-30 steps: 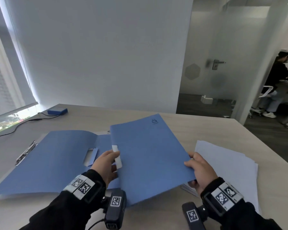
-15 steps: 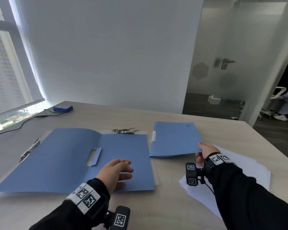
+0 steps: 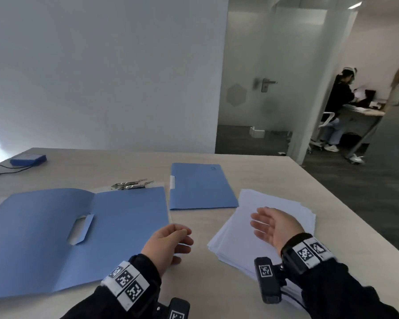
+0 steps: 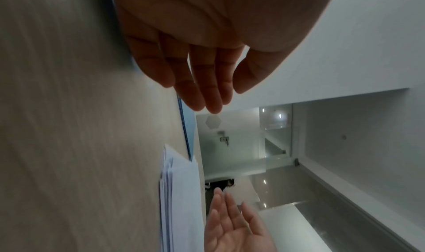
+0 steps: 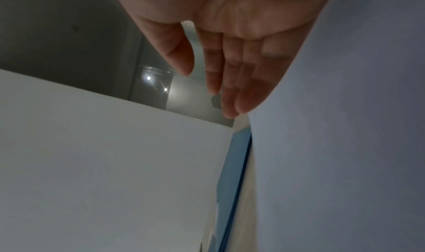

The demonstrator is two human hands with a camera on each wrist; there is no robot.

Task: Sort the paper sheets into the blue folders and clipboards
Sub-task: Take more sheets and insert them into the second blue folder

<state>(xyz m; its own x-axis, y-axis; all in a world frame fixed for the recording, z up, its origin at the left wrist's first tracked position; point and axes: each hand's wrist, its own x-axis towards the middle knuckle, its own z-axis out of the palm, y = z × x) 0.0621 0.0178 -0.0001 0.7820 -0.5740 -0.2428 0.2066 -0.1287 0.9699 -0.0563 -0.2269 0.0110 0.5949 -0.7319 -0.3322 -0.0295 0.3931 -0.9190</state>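
An open blue folder (image 3: 62, 236) lies spread on the left of the table, over a clipboard whose metal clip (image 3: 131, 184) shows at its far edge. A closed blue folder (image 3: 200, 186) lies flat further back, at the middle. A stack of white paper sheets (image 3: 270, 217) sits to the right. My left hand (image 3: 171, 242) hovers empty beside the open folder's right edge, fingers relaxed. My right hand (image 3: 272, 223) is over the paper stack, fingers straight, holding nothing. In the wrist views, my left hand (image 4: 207, 85) and right hand (image 5: 220, 85) both show straight fingers.
A small blue box (image 3: 28, 159) with a black cable lies at the far left of the table (image 3: 274, 171). The table's right edge runs close to the paper stack. A person (image 3: 339, 107) sits at a desk beyond the glass partition.
The closed folder went from both hands to lying flat at the back. My right hand let go of it and drew back over the paper stack. My left hand shifted right.
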